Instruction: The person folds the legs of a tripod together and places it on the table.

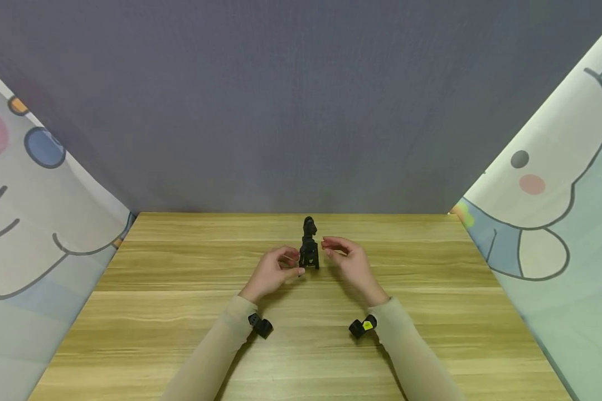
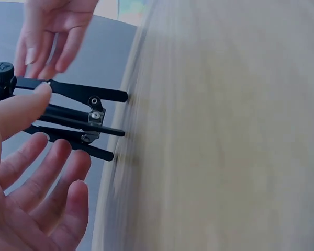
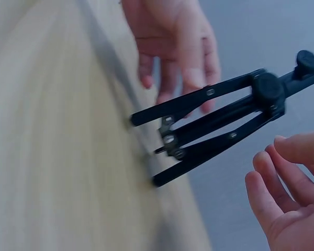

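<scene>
A small black tripod (image 1: 309, 245) stands on the wooden table, its legs folded partly outward. To its left is my left hand (image 1: 271, 272), thumb and fingers loosely bent close to the legs. In the left wrist view the thumb of that hand (image 2: 36, 209) overlaps a tripod leg (image 2: 102, 93); whether it touches, I cannot tell. My right hand (image 1: 353, 263) hovers at the tripod's right side with relaxed fingers. The right wrist view shows a gap between the right hand's fingers (image 3: 264, 201) and the tripod's hub (image 3: 267, 89).
The wood-grained table (image 1: 180, 328) ends at a grey back panel (image 1: 301, 111). Cartoon-printed cloth walls (image 1: 547, 139) flank it on both sides. A black wrist camera (image 1: 261, 326) is strapped to my left sleeve, and another (image 1: 362, 326) to my right.
</scene>
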